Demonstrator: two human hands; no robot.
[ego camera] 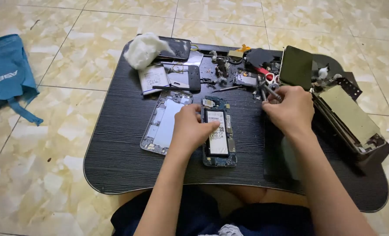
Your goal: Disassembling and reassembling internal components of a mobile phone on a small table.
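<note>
head view | left hand [193, 127] palm-down, fingers curled, pressing on opened phone [219, 131] at mid black table [116, 166], beside metal back frame [164, 123] | right hand [290, 109] knuckles up, fingers closed on slim metal tools [266, 91] | forearms extend forward

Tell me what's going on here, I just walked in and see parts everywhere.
A person sits at a low black table with an opened phone on it, battery exposed. The left hand rests on the phone, steadying it. The right hand reaches among small metal tools. A removed silver frame lies beside the phone.
</note>
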